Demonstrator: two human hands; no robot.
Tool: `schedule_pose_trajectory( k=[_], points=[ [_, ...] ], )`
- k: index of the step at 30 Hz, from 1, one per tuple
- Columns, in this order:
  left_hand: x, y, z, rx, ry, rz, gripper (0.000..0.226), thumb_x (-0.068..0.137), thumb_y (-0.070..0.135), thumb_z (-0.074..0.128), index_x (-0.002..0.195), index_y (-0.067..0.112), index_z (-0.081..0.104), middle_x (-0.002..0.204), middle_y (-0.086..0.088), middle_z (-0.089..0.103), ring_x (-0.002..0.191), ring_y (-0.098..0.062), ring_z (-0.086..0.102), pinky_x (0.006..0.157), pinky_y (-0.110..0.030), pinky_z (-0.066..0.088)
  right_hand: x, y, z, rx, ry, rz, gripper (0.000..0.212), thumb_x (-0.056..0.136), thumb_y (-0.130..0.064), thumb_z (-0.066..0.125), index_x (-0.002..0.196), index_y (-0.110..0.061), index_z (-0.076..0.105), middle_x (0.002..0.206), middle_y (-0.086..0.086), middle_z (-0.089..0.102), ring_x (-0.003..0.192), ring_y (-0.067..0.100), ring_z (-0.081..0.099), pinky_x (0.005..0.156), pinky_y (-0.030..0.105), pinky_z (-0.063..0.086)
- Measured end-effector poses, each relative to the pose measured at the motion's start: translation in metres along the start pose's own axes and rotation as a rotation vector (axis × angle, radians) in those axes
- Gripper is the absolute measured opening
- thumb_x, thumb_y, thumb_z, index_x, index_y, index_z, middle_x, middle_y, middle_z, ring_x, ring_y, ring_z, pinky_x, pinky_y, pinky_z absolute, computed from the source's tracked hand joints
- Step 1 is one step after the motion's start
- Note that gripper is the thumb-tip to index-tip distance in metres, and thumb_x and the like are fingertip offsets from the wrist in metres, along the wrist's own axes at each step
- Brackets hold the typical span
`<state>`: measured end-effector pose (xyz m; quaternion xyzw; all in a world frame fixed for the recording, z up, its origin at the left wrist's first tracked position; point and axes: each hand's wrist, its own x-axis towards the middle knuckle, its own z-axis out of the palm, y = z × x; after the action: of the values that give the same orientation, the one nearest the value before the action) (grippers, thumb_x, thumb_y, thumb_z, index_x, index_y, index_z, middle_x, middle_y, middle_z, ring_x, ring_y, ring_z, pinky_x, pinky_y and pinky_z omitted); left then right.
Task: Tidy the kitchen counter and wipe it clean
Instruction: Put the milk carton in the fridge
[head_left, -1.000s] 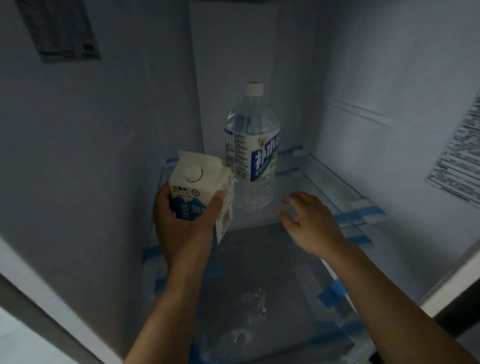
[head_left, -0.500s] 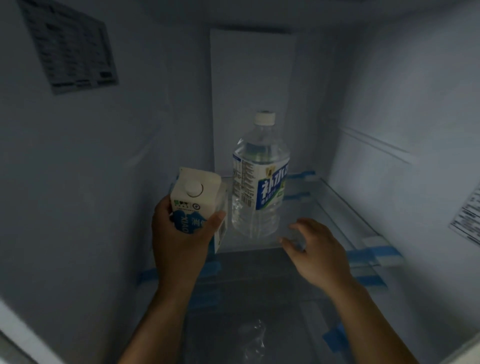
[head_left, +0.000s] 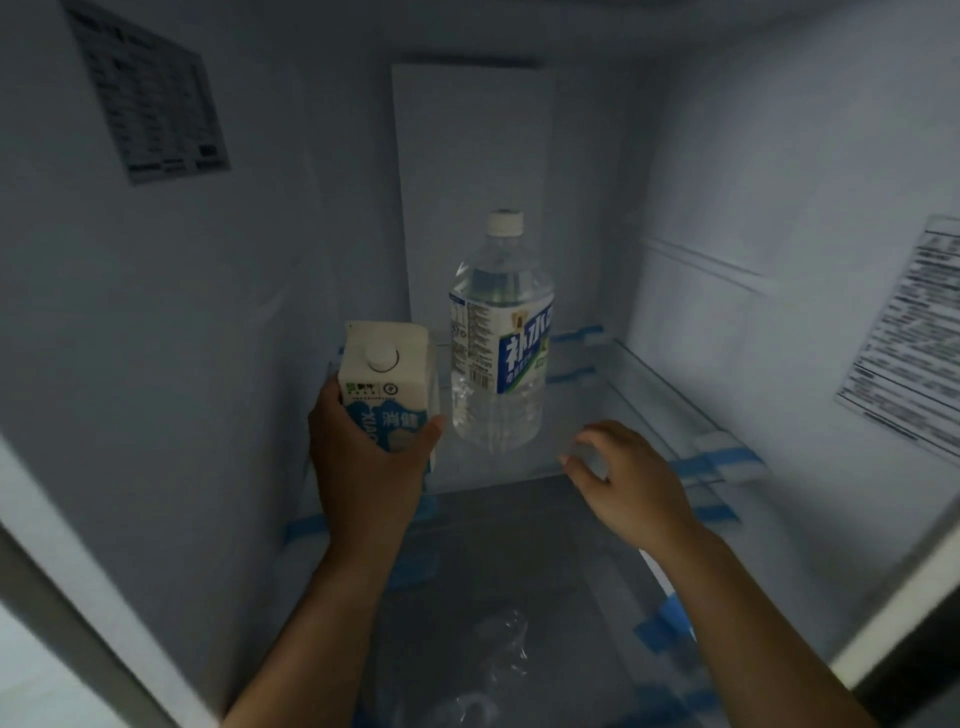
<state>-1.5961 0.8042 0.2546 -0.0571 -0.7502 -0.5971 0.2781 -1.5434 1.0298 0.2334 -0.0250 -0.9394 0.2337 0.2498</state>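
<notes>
Since the earlier frame the view has tilted up, so more of the fridge's back wall shows, and the left hand (head_left: 371, 467) has carried the milk carton (head_left: 387, 387) a little deeper toward the glass shelf (head_left: 613, 410). Its fingers clench around the carton's lower half, holding it upright just left of the water bottle (head_left: 498, 338), which already stands on that shelf. The right hand (head_left: 631, 488) hovers loosely open and empty over the shelf's front edge. As a judgement, the tidying is partway: the bottle is stowed, the carton is not yet set down, and wiping the bench remains, out of view. Inside, the fridge is dim and bare, with blue tape (head_left: 711, 462) on the shelf fittings and printed labels (head_left: 150, 93) on the side walls.
</notes>
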Motion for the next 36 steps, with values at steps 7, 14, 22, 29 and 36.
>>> schedule_pose_trajectory(
  k=[7,14,22,29,36],
  points=[
    [-0.024,0.02,-0.016,0.053,-0.059,0.049,0.074,0.072,0.031,0.072,0.135,0.022,0.036,0.128,0.0,0.05,0.108,0.001,0.051,0.088,-0.019,0.047,-0.046,-0.035,-0.066,0.119,0.171,-0.014,0.034,0.086,-0.037,0.05,0.107,-0.013,0.061,0.109,0.002,0.061,0.102,0.018,0.055,0.086,0.033,0.047],
    [-0.08,0.08,-0.005,-0.038,-0.254,0.219,0.05,0.084,0.042,0.062,0.128,0.024,0.047,0.127,0.011,0.051,0.119,-0.007,0.048,0.097,-0.028,0.04,-0.123,-0.055,-0.148,-0.128,0.316,0.078,0.038,0.086,-0.043,0.049,0.115,-0.02,0.054,0.12,-0.002,0.055,0.103,0.006,0.041,0.078,0.018,0.032],
    [-0.227,0.155,0.038,-0.213,-0.852,0.595,0.04,0.083,0.034,0.062,0.12,0.021,0.056,0.123,0.005,0.055,0.117,-0.007,0.049,0.1,-0.016,0.034,-0.27,-0.051,-0.225,-0.328,0.305,0.32,0.038,0.082,-0.039,0.057,0.115,-0.022,0.055,0.121,-0.003,0.055,0.111,0.015,0.048,0.085,0.026,0.038],
    [-0.289,0.17,0.053,-0.131,-1.005,0.851,0.037,0.087,0.046,0.047,0.113,0.025,0.063,0.116,0.007,0.061,0.116,-0.007,0.047,0.102,-0.025,0.031,-0.355,-0.056,-0.259,-0.363,0.298,0.538,0.012,0.082,-0.041,0.06,0.084,-0.037,0.049,0.075,-0.029,0.044,0.067,-0.006,0.049,0.057,0.011,0.035],
    [-0.3,0.162,0.062,-0.312,-0.919,0.801,0.034,0.09,0.038,0.048,0.097,0.012,0.069,0.097,-0.008,0.064,0.097,-0.026,0.058,0.081,-0.049,0.045,-0.39,-0.074,-0.265,-0.398,0.367,0.681,0.011,0.081,-0.041,0.061,0.079,-0.036,0.051,0.067,-0.029,0.046,0.06,-0.012,0.048,0.053,0.005,0.03]
  ],
)
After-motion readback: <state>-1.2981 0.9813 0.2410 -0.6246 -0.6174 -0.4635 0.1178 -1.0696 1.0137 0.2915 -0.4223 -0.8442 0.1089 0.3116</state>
